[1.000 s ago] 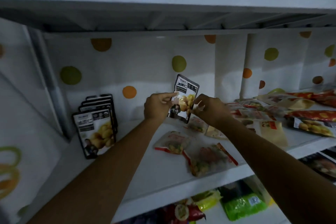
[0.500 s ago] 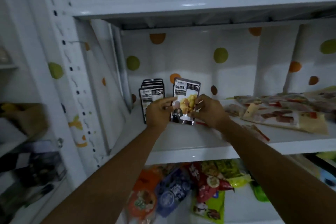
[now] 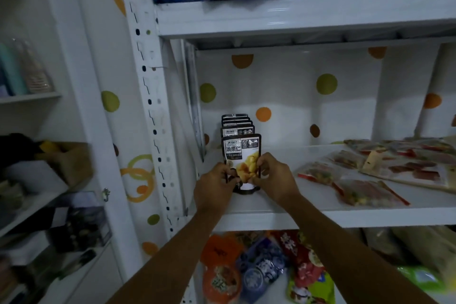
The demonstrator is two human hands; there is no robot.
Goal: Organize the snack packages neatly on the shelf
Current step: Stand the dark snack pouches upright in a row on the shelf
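The left hand (image 3: 214,186) and the right hand (image 3: 274,180) each pinched a side edge of a black-and-white foil snack pouch printed with yellow chestnuts (image 3: 243,155), both grips closed on it. The pouch stood upright with its base on the white metal shelf board (image 3: 271,215), at the board's left end and close to its front edge. Directly behind the pouch, toward the dotted back panel, a row of matching black pouches (image 3: 237,126) stood upright one behind another (only their tops showed). To the right of the held pouch, well apart from it, clear flat packets with red strips (image 3: 355,185) lay scattered on the same board. Below the board, colourful snack bags (image 3: 261,269) were piled on the lower level.
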